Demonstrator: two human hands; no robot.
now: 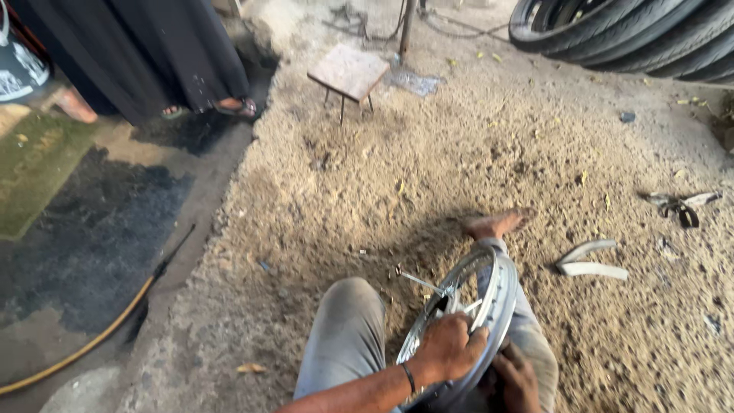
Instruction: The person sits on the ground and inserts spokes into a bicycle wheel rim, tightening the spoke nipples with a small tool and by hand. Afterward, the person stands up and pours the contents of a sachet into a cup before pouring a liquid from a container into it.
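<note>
Head view: left hand [449, 348] and right hand [517, 378] each grip clamped on wheel rim [501, 294].

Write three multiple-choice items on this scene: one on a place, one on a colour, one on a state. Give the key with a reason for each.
1. Where does the small wooden stool stand?
A. On the sandy ground beyond the person's legs
B. On the green mat
C. Inside the stacked tyres

2. What colour is the hose lying along the ground on the left?
A. Blue
B. Yellow
C. White

3. How is the metal wheel rim held?
A. Lying flat and untouched
B. Hanging from a hook
C. On edge between the legs, gripped by the left hand, with the right hand at its lower side

Key: 1 A, the stool's legs rest on sand far from the mat; 2 B, the hose shows yellow against the dark floor; 3 C, fingers curl over the rim's edge.
</note>
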